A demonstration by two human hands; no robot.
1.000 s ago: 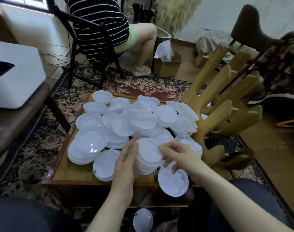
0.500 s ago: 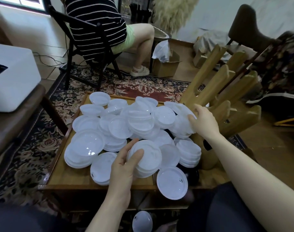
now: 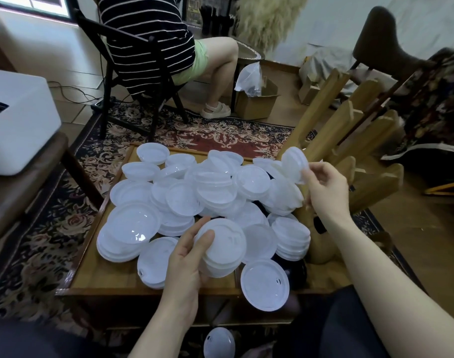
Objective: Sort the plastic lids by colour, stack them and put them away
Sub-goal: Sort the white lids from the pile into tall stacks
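A: Two hands in shot, and a big heap of white plastic lids (image 3: 215, 187) spread over the wooden tabletop (image 3: 109, 275). Can you count them?

B: Not exactly. They overlap and many sit in stacks, so I can't tell the full number. Well over twenty faces show, all white or clear-white. One lid (image 3: 265, 284) hangs over the near edge, upside down, and one more lies on the floor (image 3: 219, 343) below.

A: Left hand?

B: The left hand (image 3: 187, 257) is curled partway around a stack of lids (image 3: 222, 250) at the near middle of the tabletop, thumb on the top lid, fingers around the stack's left side. It has hold of that stack.

A: And the right?

B: The right hand (image 3: 324, 187) is up at the heap's right edge, fingertips pinched on a single lid (image 3: 294, 161), held tilted almost on edge, clear of the pile. Just beside it stands a wooden rack (image 3: 355, 140) with slanting pegs.

A: Other stacks?

B: One broad stack (image 3: 131, 229) at the left, one (image 3: 293, 237) at the right by the rack's base, a low one (image 3: 156, 259) touching the left wrist.

A: Background?

B: One seated person (image 3: 148, 34) in a striped top on a black chair, and one cardboard box (image 3: 256, 99) on the floor.
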